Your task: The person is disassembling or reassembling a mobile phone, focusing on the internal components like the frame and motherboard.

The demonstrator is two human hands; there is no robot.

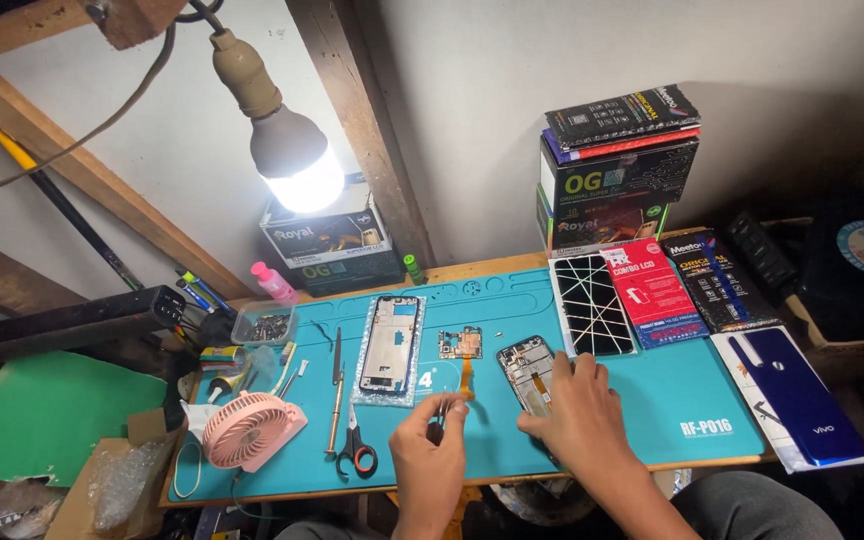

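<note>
Boxes [617, 170] stacked rear-R, black/green; L hand [430, 455] fingers pinch tweezers [439, 420]; R hand [577, 410] flat on phone frame [524, 365].

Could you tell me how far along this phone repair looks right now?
Done: the phone is open and its circuit board lies out on the mat. In hand: the left hand pinches tweezers; the right hand steadies the phone. Left: the spare frame lies unfitted.
</note>
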